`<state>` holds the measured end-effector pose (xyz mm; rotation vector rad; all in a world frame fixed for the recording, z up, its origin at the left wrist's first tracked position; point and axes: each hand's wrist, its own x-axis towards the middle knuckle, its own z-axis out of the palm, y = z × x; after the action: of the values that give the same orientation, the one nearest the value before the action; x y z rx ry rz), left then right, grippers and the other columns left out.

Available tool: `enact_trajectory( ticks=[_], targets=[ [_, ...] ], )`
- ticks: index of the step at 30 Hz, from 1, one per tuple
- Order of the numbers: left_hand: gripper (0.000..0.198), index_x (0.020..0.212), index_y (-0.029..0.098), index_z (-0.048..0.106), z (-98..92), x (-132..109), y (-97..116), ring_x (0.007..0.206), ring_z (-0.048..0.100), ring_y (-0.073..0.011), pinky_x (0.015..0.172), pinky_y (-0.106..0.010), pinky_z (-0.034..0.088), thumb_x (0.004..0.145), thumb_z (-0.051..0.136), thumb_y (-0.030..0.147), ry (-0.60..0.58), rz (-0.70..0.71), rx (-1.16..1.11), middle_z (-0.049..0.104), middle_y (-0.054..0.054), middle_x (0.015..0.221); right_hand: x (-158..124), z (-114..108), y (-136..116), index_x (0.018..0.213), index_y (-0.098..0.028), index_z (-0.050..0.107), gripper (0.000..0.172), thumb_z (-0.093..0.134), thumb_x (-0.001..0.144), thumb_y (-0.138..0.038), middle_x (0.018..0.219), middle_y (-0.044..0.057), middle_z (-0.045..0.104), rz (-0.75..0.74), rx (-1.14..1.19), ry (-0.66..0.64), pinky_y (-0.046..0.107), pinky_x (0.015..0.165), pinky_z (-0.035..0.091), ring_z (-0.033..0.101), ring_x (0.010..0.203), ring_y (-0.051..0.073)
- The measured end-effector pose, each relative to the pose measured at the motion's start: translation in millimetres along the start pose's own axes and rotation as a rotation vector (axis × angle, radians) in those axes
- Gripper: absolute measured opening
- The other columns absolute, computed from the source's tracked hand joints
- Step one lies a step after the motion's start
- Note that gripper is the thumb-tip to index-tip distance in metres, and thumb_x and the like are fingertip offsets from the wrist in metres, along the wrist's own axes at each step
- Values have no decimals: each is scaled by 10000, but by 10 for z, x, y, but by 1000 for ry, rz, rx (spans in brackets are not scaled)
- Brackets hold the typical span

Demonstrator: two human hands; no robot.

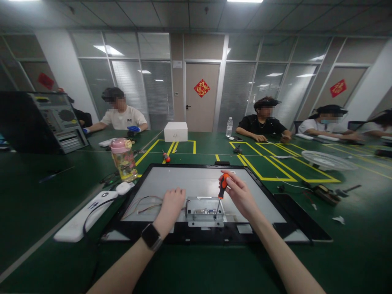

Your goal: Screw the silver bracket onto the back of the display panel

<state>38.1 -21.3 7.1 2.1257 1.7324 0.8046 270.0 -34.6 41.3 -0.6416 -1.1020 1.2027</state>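
green table [171, 269] — right hand [240, 191] pinches orange screwdriver [223, 187], its tip down at metal box [204, 218]

A red diamond-shaped sign [201, 88] on the closed beige door [196, 116] carries pale Chinese characters that appear to read 招财进宝. A handwritten mark resembling a 4 stands on the front of the white rectangular box [175, 132]. Dark marks on the long white plastic case [74, 221] look like a slanted H, uncertainly. The chest print on the cream short-sleeved T-shirt [121, 120] and the label on the clear plastic bottle [229, 128] are too small to read.
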Motion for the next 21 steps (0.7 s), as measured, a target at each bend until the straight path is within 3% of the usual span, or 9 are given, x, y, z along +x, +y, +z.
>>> enact_trajectory(
  ticks=[5, 10, 14, 21],
  targets=[
    [237, 873, 128, 608, 70, 13, 69, 951, 600, -300, 851, -413, 425, 835, 442, -35, -80, 171, 394, 631, -174, 944, -9, 12, -15, 1050, -246, 704, 343, 734, 755, -419, 979, 59, 697, -24, -36, -47, 398, 880, 450, 611, 912, 226],
    [218, 975, 101, 606, 101, 11, 65, 932, 613, -282, 804, -384, 455, 837, 492, -24, -107, 285, 637, 643, -164, 974, 11, -31, 45, 938, -260, 712, 279, 794, 696, -371, 806, -1, 664, -115, -131, 10, 314, 747, 485, 606, 758, 172],
    [199, 987, 80, 601, 122, 9, 72, 905, 622, -293, 760, -383, 467, 826, 531, -14, -113, 327, 737, 646, -165, 958, 20, -55, 67, 904, -251, 710, 257, 770, 716, -416, 795, 1, 643, -125, -113, 41, 302, 691, 494, 603, 721, 169],
    [197, 1000, 98, 595, 115, 5, 83, 908, 626, -265, 770, -360, 465, 843, 525, 0, -112, 331, 768, 648, -153, 963, -2, -6, 13, 1024, -243, 697, 314, 705, 787, -449, 923, 51, 707, -88, -31, -45, 382, 844, 483, 634, 857, 208]
  ],
)
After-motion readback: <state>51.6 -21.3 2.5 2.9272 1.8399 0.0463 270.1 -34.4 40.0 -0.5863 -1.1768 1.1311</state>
